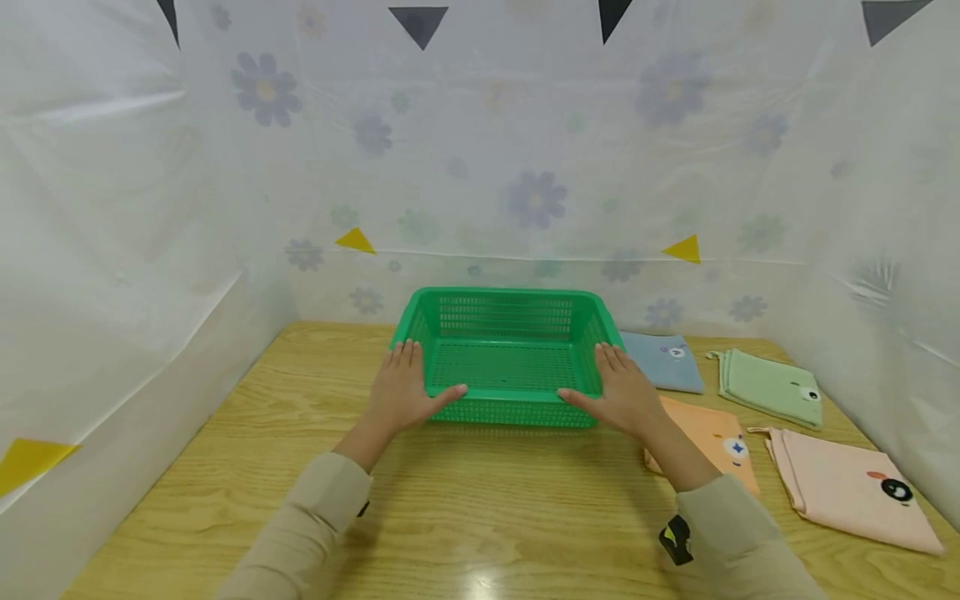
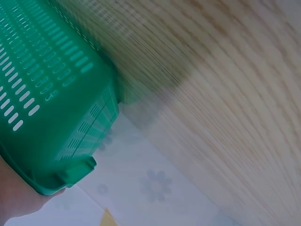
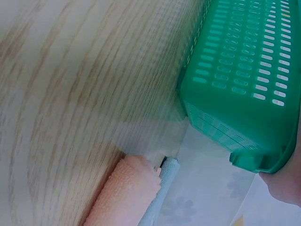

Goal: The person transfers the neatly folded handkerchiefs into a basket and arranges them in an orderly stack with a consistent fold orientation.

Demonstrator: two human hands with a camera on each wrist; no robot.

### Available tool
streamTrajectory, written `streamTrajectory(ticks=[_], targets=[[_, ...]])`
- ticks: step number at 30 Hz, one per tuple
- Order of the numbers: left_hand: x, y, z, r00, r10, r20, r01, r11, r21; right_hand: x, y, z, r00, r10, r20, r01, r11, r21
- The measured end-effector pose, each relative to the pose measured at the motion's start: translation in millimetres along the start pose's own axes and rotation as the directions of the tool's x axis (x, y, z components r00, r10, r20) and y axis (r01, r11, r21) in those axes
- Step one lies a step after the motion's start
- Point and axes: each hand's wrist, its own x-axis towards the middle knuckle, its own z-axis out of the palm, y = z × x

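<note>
A green plastic basket (image 1: pixel 510 408) with slotted walls stands on the wooden table in the head view, its inside bare. My left hand (image 1: pixel 401 389) rests on its near left corner, fingers straight and pointing forward along the side rim, thumb spread over the front rim. Mirroring it, my right hand (image 1: pixel 626 392) lies on the near right corner with straight fingers and its thumb on the front rim. In the left wrist view the left hand (image 2: pixel 19 195) touches the basket's rim (image 2: pixel 40 187); the right hand (image 3: pixel 282 181) does so in the right wrist view.
Right of the basket lie folded cloths: blue (image 1: pixel 663 362), green (image 1: pixel 768 387), orange (image 1: pixel 708 429) under my right forearm in view, and pink (image 1: pixel 855 487). A flower-patterned white sheet (image 1: pixel 480 167) hangs behind the wooden table (image 1: pixel 465 517), with white sheets along both sides.
</note>
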Motion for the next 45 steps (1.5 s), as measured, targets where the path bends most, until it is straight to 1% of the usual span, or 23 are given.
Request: streamTrajectory(ticks=[4,10,16,22,25,28,32,39,45], targets=[[0.8,1.6,1.3,1.0,0.001,-0.003,-0.001,1.0,0.01,-0.2,2,-1,1.0,0.0,0.004,0.0,1.0,0.005],[0.0,4.9,-0.2,1.0,0.012,0.008,-0.012,1.0,-0.01,-0.4,3,-4,1.0,0.0,0.014,0.0,1.0,0.01],[-0.7,3.9,-2.8,0.999,0.027,0.023,-0.027,1.0,0.013,1.9,1,-7,0.998,0.004,0.062,-0.006,0.999,0.034],[4.1,3.5,-6.3,0.998,0.037,0.055,-0.04,0.998,0.042,4.9,0,-13,0.995,0.003,0.097,-0.007,0.999,0.05],[6.7,2.3,-8.5,0.995,0.059,0.076,-0.063,0.997,0.048,5.0,0,-16,0.994,0.012,0.108,-0.018,0.999,0.052],[8.5,-1.0,-9.2,0.991,0.098,0.089,-0.102,0.994,0.042,5.6,0,-15,0.994,0.013,0.112,-0.018,0.999,0.049],[10.3,-6.3,-9.5,0.984,0.145,0.104,-0.147,0.989,0.011,6.8,0,-12,0.995,0.005,0.102,-0.01,0.999,0.046],[15.2,-11.5,-10.9,0.979,0.171,0.109,-0.166,0.985,-0.052,8.5,4,-10,0.995,0.006,0.099,-0.012,0.998,0.059],[16.5,-16.5,-11.9,0.974,0.197,0.111,-0.193,0.98,-0.052,11.6,7,-7,0.995,0.001,0.096,-0.008,0.998,0.063]])
